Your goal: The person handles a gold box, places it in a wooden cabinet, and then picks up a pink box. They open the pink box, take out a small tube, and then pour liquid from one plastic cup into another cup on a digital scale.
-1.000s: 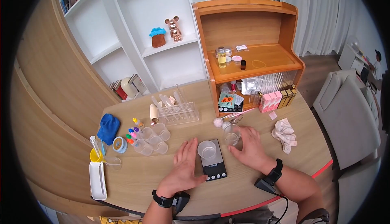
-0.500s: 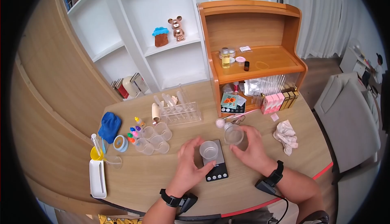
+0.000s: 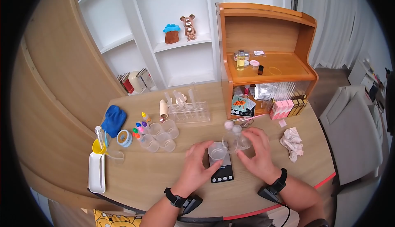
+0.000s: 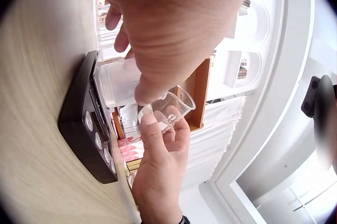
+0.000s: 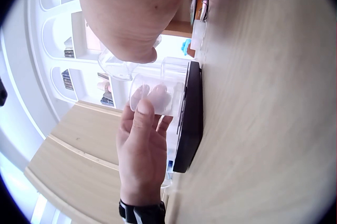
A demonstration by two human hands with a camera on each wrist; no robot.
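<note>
A small clear plastic cup [image 3: 217, 151] stands on a black pocket scale [image 3: 222, 175] with a row of round buttons. My left hand [image 3: 198, 164] grips this cup, thumb on the near side and fingers on the far side; the right wrist view shows the cup [image 5: 171, 91] between them. Just right of it, my right hand [image 3: 260, 155] holds a clear glass beaker [image 3: 240, 143] between thumb and fingers. The beaker is tilted, its mouth toward the cup and overlapping the rim in the head view. In the left wrist view the beaker [image 4: 181, 103] shows a spout.
Several plastic cups [image 3: 166, 142] and colored dropper bottles [image 3: 138, 132] stand at left, near a test tube rack [image 3: 190, 112]. A white tray [image 3: 97, 173] lies at the far left. Behind stands a wooden shelf unit [image 3: 267, 78]; a crumpled cloth [image 3: 292, 143] lies right.
My left hand has moved in from beside the scale and taken hold of the plastic cup. The right hand has lifted the beaker and tipped it leftward over the cup's side.
</note>
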